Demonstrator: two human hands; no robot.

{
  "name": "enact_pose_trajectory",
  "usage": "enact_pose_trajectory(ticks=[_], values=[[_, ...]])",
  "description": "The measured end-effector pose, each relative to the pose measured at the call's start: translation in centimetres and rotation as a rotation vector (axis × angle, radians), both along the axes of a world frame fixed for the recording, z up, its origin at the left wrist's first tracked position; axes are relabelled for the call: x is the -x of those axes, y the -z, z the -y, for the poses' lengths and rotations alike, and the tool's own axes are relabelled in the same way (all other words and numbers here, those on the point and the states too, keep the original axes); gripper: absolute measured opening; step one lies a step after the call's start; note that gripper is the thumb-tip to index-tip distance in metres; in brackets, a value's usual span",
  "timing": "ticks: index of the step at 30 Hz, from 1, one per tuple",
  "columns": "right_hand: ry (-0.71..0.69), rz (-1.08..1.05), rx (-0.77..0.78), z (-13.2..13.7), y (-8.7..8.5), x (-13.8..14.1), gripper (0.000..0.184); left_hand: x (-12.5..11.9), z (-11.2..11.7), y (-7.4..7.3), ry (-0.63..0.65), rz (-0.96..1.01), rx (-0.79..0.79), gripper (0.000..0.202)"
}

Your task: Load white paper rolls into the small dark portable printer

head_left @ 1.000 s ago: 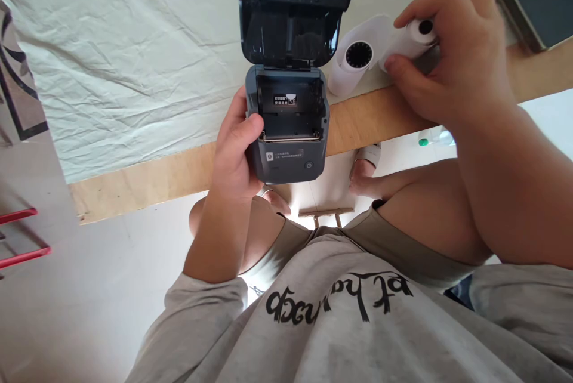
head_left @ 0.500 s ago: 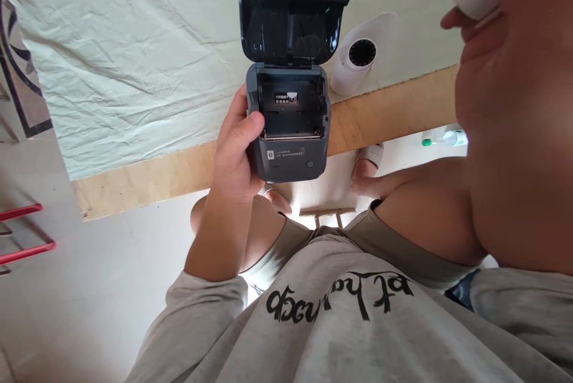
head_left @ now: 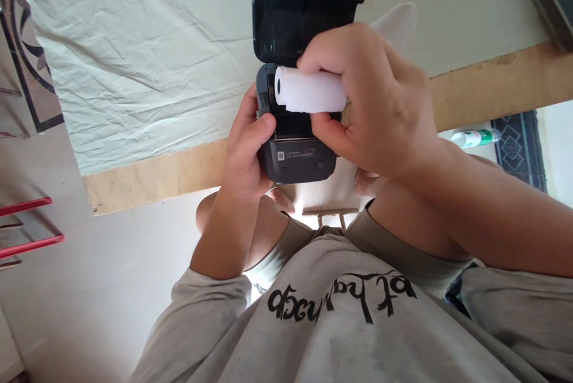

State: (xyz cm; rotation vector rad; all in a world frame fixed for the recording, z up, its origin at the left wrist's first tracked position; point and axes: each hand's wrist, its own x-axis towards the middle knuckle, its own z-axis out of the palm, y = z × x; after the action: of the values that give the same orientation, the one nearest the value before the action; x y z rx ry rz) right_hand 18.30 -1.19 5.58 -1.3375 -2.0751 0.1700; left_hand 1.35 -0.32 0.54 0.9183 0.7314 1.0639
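Note:
A small dark grey label printer (head_left: 299, 159) sits at the table's near edge with its lid (head_left: 308, 1) flipped open and standing up. My left hand (head_left: 246, 153) grips the printer's left side, thumb on its top rim. My right hand (head_left: 376, 102) is closed on a white paper roll (head_left: 308, 89), held lying sideways just over the printer's open paper bay. The bay itself is mostly hidden behind the roll and my fingers. A second white roll (head_left: 398, 19) peeks out behind my right hand on the table.
A wrinkled pale cloth (head_left: 134, 55) covers the table, whose bare wooden edge (head_left: 152, 174) runs across the view. A green-capped bottle (head_left: 474, 137) lies on the floor at right. Red metal bars (head_left: 27, 225) stand at left. My knees are under the table.
My right hand lifted one paper roll from the table at right, swung it up, then brought it left and down over the open printer. My left hand kept its hold.

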Motion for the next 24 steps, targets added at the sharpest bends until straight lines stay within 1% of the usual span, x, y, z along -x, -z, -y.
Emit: enact_pose_trajectory(ticks=[2,4,8,10,13,15,17,19,21,24], values=[[-0.023,0.043,-0.023,-0.2,0.5,-0.2,0.025,0.0,0.1,-0.4,0.001,-0.005,0.018,0.04],[-0.045,0.046,-0.075,-0.3,1.0,-0.4,0.016,0.0,0.1,-0.6,0.01,0.022,-0.002,0.039],[0.005,0.057,-0.201,0.1,1.2,-0.4,0.012,0.2,0.0,-0.8,0.017,0.033,-0.035,0.036],[-0.021,0.035,-0.26,0.6,1.2,-0.4,0.01,0.2,0.0,-0.9,0.017,-0.003,-0.013,0.037],[-0.127,-0.002,-0.308,1.4,1.4,-0.3,0.009,0.1,-0.1,-0.7,0.01,-0.016,-0.031,0.049],[-0.161,0.003,-0.306,1.7,1.6,-0.3,0.01,0.1,-0.2,-0.3,-0.006,0.019,-0.114,0.064],[-0.191,0.003,-0.252,1.9,1.9,-0.5,0.008,0.1,-0.4,0.3,0.016,0.009,-0.154,0.071],[-0.214,-0.029,-0.125,1.9,2.2,-1.0,0.007,0.2,-0.6,0.8,0.065,-0.035,-0.128,0.068],[-0.201,-0.094,0.037,1.6,2.4,-1.8,0.016,0.2,-0.7,1.2,0.077,0.027,-0.237,0.072],[-0.156,-0.204,0.21,1.1,2.8,-3.1,0.029,0.1,-0.7,1.3,0.068,0.044,-0.263,0.077]])
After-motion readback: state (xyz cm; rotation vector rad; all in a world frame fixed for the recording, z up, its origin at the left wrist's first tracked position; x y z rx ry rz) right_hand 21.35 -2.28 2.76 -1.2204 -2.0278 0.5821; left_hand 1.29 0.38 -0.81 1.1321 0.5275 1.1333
